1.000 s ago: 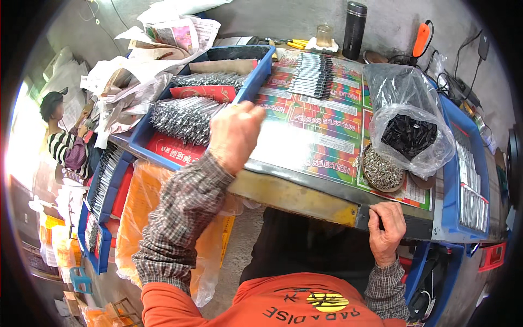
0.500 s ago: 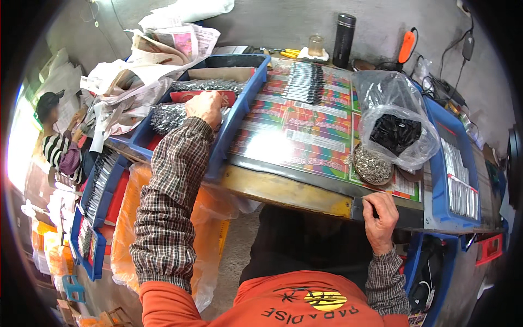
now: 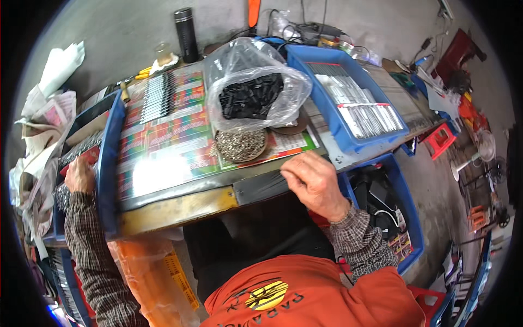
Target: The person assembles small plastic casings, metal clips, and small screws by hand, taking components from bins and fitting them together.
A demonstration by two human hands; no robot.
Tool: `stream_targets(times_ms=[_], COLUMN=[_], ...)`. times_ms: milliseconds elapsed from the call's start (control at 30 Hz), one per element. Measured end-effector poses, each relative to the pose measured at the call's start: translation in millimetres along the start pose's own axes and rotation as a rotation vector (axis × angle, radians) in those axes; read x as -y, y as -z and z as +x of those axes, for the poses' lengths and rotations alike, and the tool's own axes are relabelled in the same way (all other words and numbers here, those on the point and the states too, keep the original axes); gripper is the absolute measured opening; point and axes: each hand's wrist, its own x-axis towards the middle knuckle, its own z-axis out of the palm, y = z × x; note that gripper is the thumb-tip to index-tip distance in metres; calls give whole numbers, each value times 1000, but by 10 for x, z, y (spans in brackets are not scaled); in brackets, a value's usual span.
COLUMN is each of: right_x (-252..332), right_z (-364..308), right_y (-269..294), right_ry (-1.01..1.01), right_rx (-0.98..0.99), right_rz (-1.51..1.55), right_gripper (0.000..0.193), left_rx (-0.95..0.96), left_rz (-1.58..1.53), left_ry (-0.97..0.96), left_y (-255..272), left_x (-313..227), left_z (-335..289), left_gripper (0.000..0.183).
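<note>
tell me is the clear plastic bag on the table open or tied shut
Open. The clear bag has a loose, untied mouth, slumped around the black pieces inside.
</note>
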Motion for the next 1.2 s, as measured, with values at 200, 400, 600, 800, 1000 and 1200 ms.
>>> stream_targets(times_ms=[200,400,600,800,1000,1200], right_x=[-400,-1130,-1453,-1700,-1684,-1198], right_z=[19,35,1,66,76,106], right_y=[607,1015,1011,1088,1073,1062], right_ry=[-186,-463,-610,-598,-608,-661], right_rx=[-145,-63,111,133,139,-9], right_rz=[-264,-513,-603,-593,-589,-479], right_gripper=[7,10,17,14,13,11], left_rx=[3,-91,55,-59,75,181], left_rz=[18,-10,-208,-839,-1336,-1538], left_ry=[-46,-104,131,198,315,386], left_y=[65,358,975,1206,1547,1836], left_x=[-67,-176,-598,-925,-1615,-2058], left_z=[-21,-49,21,-150,-399,-595], left_gripper=[12,25,26,12,8,11])
